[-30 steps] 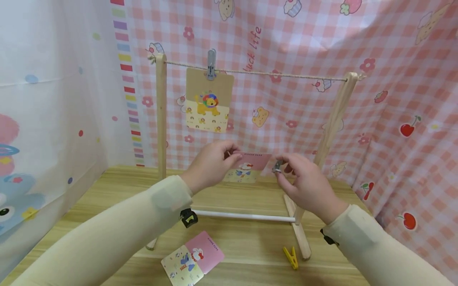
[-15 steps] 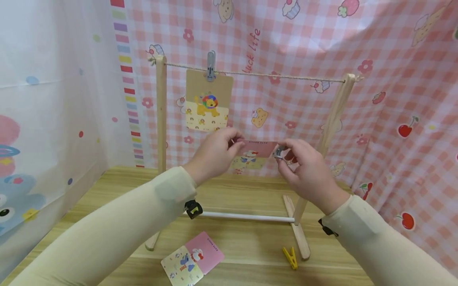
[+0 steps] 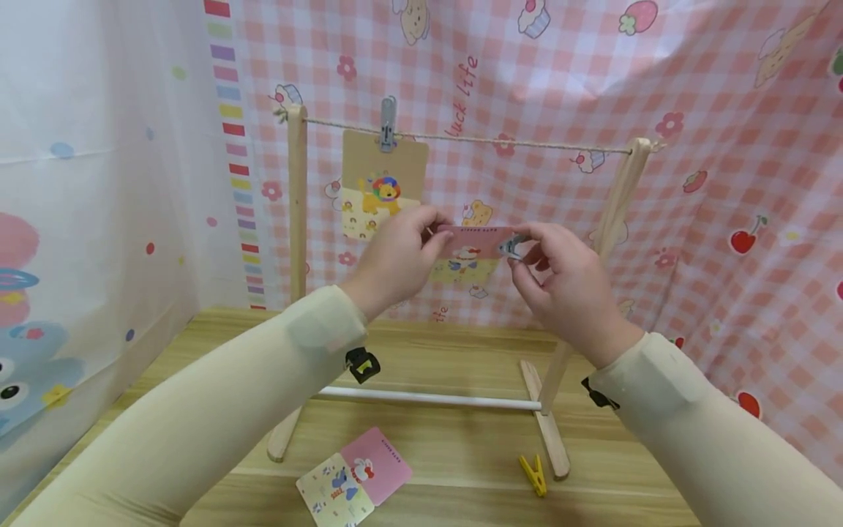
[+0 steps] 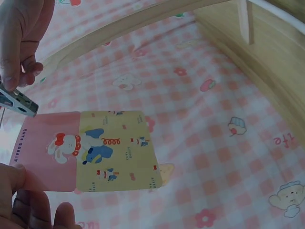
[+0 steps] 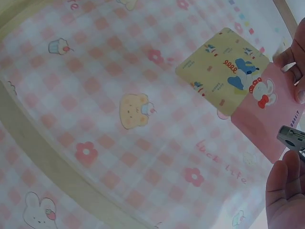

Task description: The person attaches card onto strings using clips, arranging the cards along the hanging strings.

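My left hand pinches the top left corner of a pink and yellow rabbit card, held up in front of the checked backdrop. A grey metal clip is between the thumb and fingers of my right hand, its tip right by the card's top right corner. In the left wrist view the rabbit card shows whole but for the corner under the thumb. Above them a twine line runs between two wooden posts. From it hangs a lion card under another grey clip.
A second rabbit card lies on the wooden table near the front. A yellow clothespin lies beside the rack's right foot. A white bar joins the posts low down.
Both hands have risen toward the twine, bringing the rabbit card and the grey clip up with them. The clip has come closer to the card's right corner.
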### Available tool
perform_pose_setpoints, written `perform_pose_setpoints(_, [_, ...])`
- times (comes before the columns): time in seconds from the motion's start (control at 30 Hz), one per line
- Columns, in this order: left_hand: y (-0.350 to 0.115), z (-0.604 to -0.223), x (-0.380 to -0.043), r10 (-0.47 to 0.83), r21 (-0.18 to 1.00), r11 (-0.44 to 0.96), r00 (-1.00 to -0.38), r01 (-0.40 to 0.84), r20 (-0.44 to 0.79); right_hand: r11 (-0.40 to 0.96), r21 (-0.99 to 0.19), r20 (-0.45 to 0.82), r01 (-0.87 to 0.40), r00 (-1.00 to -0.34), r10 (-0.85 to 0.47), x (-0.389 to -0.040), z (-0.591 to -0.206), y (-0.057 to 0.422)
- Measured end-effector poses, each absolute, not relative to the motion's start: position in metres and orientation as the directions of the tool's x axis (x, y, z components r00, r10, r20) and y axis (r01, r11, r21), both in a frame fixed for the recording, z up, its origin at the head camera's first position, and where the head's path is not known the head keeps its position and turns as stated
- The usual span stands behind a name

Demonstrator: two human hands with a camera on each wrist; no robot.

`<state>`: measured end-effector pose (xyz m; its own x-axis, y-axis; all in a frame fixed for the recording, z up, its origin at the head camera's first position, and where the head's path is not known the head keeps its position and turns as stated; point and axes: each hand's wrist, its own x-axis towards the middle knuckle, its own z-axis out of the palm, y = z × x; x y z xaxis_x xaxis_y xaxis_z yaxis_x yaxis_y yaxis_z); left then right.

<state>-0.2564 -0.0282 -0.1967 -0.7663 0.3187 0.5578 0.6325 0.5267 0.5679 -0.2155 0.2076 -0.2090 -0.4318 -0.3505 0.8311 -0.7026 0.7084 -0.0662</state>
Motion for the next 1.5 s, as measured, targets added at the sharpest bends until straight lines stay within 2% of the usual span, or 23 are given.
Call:
perform_pose_setpoints(0.5, [-0.032,-0.174,-0.265,0.244,0.564,0.494,-0.728,0.662,0.640,0.672,0.008,0.891,-0.741,-0.299,-0.341,-0.227,-0.174,0.194])
perform_pose_setpoints(0.87, [-0.032,-0.162,-0.270,0.186,0.547,0.493,-0.696,0.676,0.693,0.661,0.019,0.916,-0.750,-0.252,-0.312,-0.233,-0.152,0.187])
perform_pose_setpoints(1.3, [-0.031,-0.155,-0.274,0.151,0.557,0.510,-0.705,0.656,0.693,0.681,-0.052,0.916,-0.731,-0.306,-0.258,-0.238,-0.131,0.175])
perform_pose_setpoints(1.5, [-0.030,-0.153,-0.277,0.130,0.557,0.506,-0.696,0.659,0.706,0.679,-0.049,0.926,-0.732,-0.288,-0.243,-0.241,-0.124,0.170])
